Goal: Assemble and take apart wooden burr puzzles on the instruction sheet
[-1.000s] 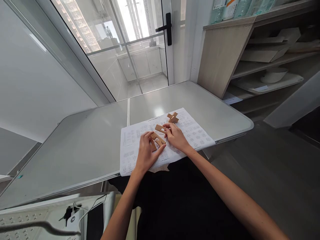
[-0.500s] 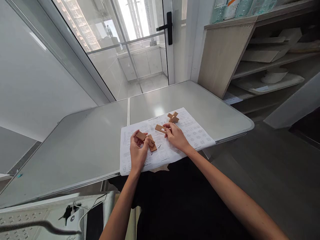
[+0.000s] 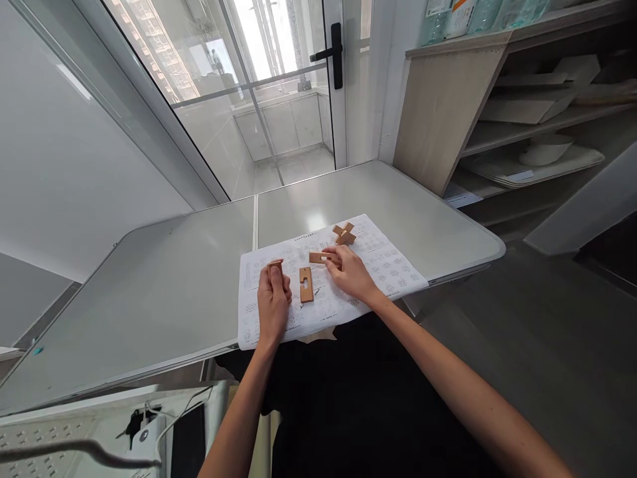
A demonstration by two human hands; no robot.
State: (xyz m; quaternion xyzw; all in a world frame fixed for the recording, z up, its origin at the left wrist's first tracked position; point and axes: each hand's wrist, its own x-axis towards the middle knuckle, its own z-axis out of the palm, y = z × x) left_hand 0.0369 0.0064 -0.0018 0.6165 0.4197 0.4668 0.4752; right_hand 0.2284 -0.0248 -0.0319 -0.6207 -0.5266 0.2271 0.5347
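My left hand (image 3: 273,295) is closed round wooden puzzle pieces (image 3: 275,266), mostly hidden by the fingers; how many I cannot tell. Between my hands a flat wooden puzzle piece (image 3: 306,292) with a cut-out slot lies on the printed sheet (image 3: 259,322). My right hand (image 3: 348,272) pinches the end of another slotted wooden puzzle piece (image 3: 315,257), which points left just above or on the paper. Beyond that hand, an assembled cross-shaped wooden puzzle (image 3: 344,233) sits near the sheet's far edge.
The sheet lies at the front of a pale folding table (image 3: 199,279) with a seam. Behind stands a glass door (image 3: 279,126) with a black handle (image 3: 336,56). A wooden shelf (image 3: 448,99) holding bottles and trays is at the right. Keys (image 3: 133,425) lie at lower left.
My left hand has turned and closed more tightly round its pieces, drawing slightly left. The flat slotted piece beside it now shows fully and lies straighter. My right hand has barely moved.
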